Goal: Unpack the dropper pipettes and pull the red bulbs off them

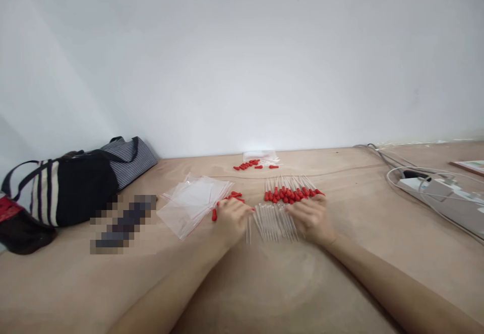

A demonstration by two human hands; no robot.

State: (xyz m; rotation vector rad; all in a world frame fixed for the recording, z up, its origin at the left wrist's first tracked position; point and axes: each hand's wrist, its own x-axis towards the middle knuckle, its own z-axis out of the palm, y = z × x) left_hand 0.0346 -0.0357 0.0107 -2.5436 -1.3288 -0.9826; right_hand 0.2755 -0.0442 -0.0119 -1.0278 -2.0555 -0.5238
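A person's left hand (231, 219) and right hand (310, 218) rest palm-down on a wooden counter (264, 283), fingers loosely spread and gripping nothing, flanking a row of clear glass droppers (273, 220). Red-bulbed droppers (291, 192) lie just beyond; clear plastic bags (192, 200) sit left.
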